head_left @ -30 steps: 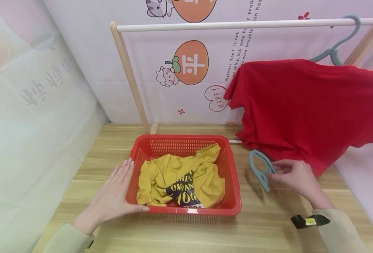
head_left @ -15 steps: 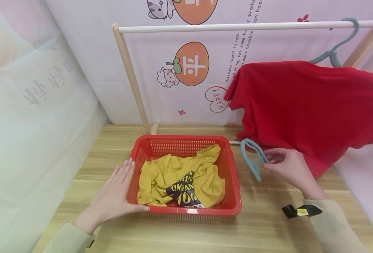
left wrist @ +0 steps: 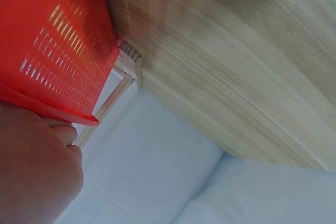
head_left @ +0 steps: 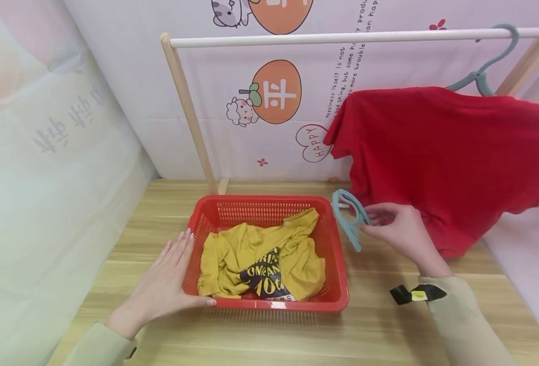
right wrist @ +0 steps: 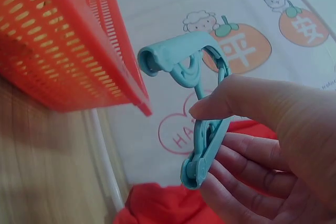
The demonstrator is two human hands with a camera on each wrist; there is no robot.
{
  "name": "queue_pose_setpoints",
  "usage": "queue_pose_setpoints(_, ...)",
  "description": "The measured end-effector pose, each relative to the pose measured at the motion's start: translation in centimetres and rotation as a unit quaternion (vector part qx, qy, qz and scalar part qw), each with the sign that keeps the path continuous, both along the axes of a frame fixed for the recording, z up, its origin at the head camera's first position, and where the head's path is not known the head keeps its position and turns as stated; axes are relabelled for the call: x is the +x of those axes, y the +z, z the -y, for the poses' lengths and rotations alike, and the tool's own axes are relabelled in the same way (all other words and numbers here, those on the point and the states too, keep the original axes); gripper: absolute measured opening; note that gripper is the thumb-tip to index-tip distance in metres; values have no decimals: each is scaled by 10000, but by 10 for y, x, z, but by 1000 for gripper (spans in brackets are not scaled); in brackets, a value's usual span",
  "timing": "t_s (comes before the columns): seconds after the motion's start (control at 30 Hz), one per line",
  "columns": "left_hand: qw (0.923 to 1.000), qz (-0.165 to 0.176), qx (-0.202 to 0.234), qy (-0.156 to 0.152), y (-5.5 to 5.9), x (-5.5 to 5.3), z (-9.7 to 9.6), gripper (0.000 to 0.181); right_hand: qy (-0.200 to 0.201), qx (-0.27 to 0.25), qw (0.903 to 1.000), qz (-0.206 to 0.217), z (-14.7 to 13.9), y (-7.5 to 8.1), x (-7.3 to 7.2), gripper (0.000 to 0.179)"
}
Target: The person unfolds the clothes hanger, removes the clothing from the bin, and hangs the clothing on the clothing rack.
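Note:
A red plastic basket (head_left: 340, 264) stands on the table with a crumpled yellow T-shirt (head_left: 223, 249) inside, its dark printed patch facing up. My left hand (head_left: 161, 284) rests on the basket's near left corner, fingers straight along the left side and thumb on the front rim. In my right hand (head_left: 399, 231) is a folded blue-green folding clothes hanger (head_left: 349, 216), pinched between thumb and fingers beside the basket's right rim. The right wrist view shows the thumb across the hanger (right wrist: 184, 53), which is off the table.
Behind the basket stands a clothes rack with a white rod (head_left: 296, 39) and wooden posts (head_left: 189, 112). A red T-shirt (head_left: 434, 152) hangs at its right on another blue-green hanger (head_left: 481, 76). Printed cloth walls (head_left: 136, 51) enclose the wooden table (head_left: 159, 213) behind and at the sides.
My right hand has carried the folded hanger left and away from me, up to the basket's right rim. The left hand and the basket have stayed put.

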State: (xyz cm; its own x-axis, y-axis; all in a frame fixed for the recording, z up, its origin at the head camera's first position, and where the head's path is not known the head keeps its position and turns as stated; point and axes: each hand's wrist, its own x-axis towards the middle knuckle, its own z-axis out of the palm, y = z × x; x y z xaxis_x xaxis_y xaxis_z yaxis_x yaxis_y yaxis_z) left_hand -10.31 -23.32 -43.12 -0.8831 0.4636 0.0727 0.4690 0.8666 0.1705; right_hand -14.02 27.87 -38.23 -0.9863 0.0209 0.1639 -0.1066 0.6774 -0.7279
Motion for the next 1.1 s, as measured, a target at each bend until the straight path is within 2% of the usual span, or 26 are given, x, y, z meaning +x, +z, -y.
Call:
queue_pose_setpoints(0.3,10000,53,20,6,1,-1,0,140,208,-36,9998,-62,19,12,-13,44)
queue_pose_setpoints(0.47,10000,33,6,-8,2,-2,0,141,282,-137,9995,46,30,15,-21,43)
queue_pose_setpoints(1.1,10000,-7,-7,-53,1,-1,0,141,456,-316,9982,236,73,-3,-44,33)
